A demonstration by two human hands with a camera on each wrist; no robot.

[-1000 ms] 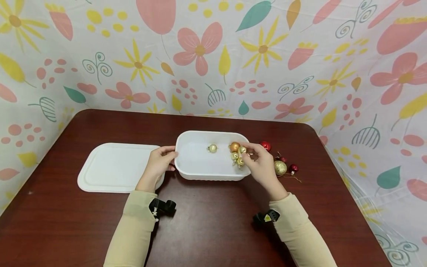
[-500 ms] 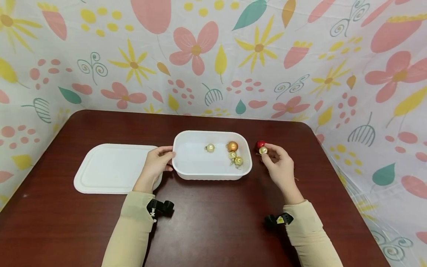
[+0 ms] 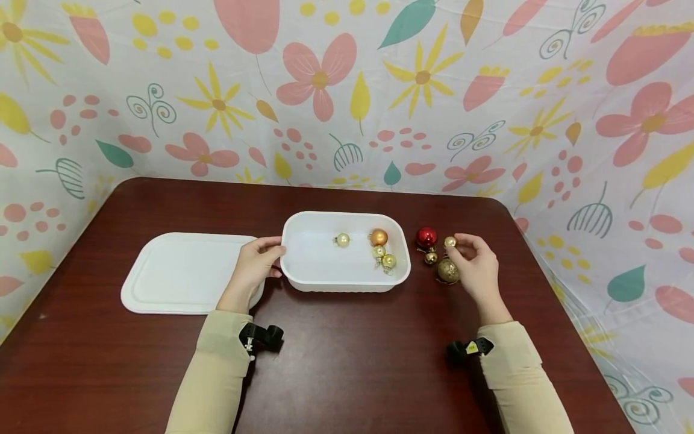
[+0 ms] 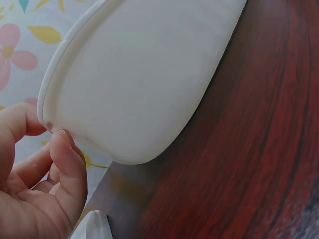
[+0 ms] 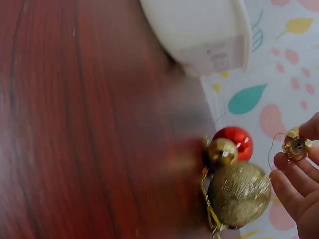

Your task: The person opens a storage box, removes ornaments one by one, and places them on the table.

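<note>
Right hand [image 3: 478,270] pinching a small gold ornament [image 3: 450,241]

The fingers [image 5: 287,193] are holding it right of the white box [image 3: 347,287], beside the larger glittery ball [image 3: 447,271]; the left hand [image 3: 250,268] is pinching the box's left end.

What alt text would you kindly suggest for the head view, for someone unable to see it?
A right hand pinches a gold bauble near red and gold ones on a dark table; the left hand holds a white tub containing four baubles, with a white lid alongside.
</note>
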